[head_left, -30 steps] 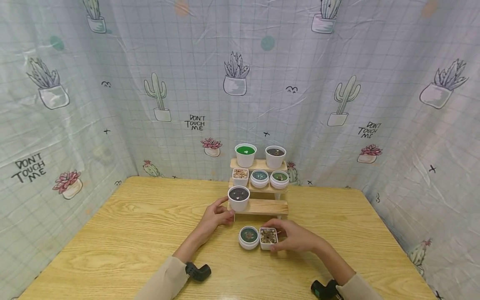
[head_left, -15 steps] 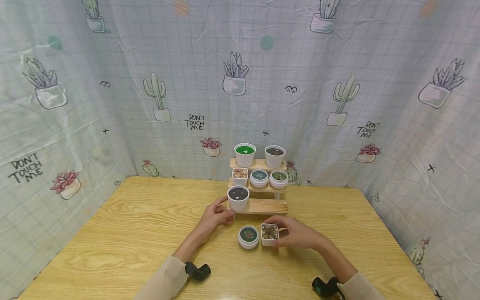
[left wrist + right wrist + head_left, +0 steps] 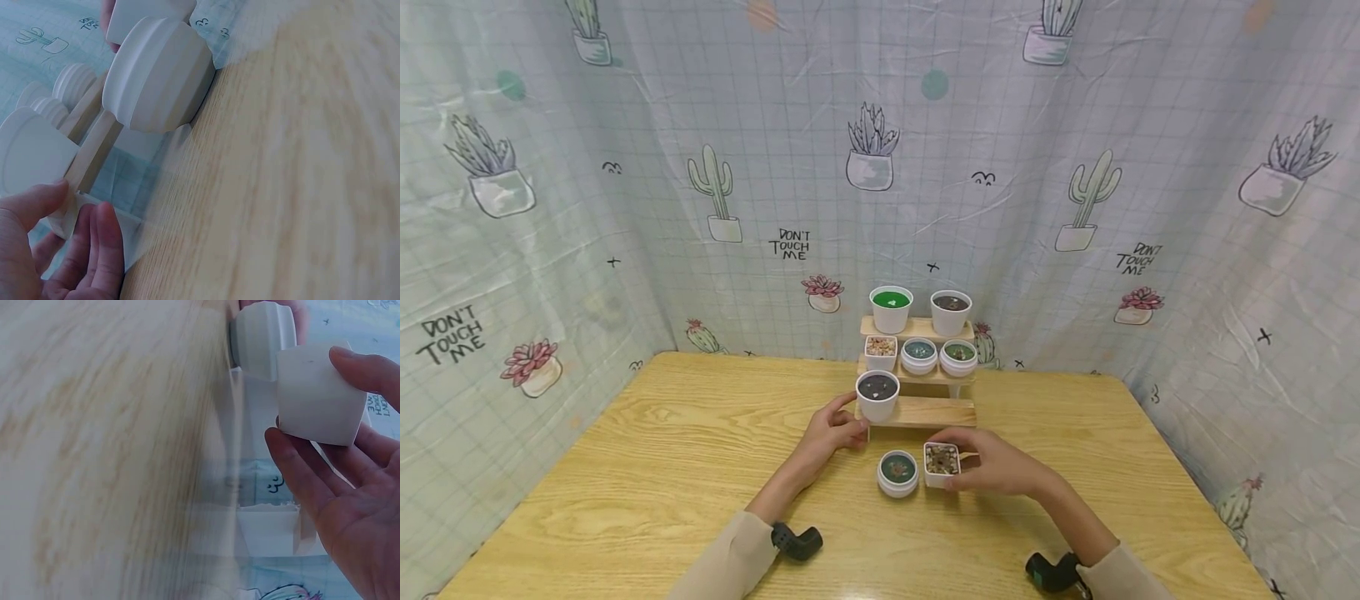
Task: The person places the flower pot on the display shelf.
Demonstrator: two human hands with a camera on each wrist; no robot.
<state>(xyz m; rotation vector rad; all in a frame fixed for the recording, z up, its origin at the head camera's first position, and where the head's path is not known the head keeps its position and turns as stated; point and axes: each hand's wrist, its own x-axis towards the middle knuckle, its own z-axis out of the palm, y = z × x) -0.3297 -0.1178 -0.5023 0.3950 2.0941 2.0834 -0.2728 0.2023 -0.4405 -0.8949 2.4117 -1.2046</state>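
Note:
My right hand (image 3: 1000,468) pinches a small square white pot (image 3: 942,465) filled with pebbles round a brown centre. In the right wrist view the pot (image 3: 320,394) is clear of the tabletop, with thumb on one side and fingers on the other. My left hand (image 3: 826,440) holds the left end of the lowest step of a wooden tiered stand (image 3: 936,412); the left wrist view shows thumb and fingertips at that end. Just above these fingers a round white pot (image 3: 877,397) with dark filling sits on the step. A round ribbed pot (image 3: 897,474) with green filling stands in front.
On the middle step are a square pot (image 3: 881,353) with pinkish stones and two round ribbed pots, one bluish (image 3: 919,357), one green (image 3: 958,358). The top step bears a green-filled pot (image 3: 891,310) and a dark-filled pot (image 3: 951,313). A printed curtain (image 3: 775,167) hangs behind the wooden table (image 3: 700,442).
My right hand has raised the square pot and moved it slightly right and toward the stand, away from the round ribbed pot. The left hand has stayed at the stand's end.

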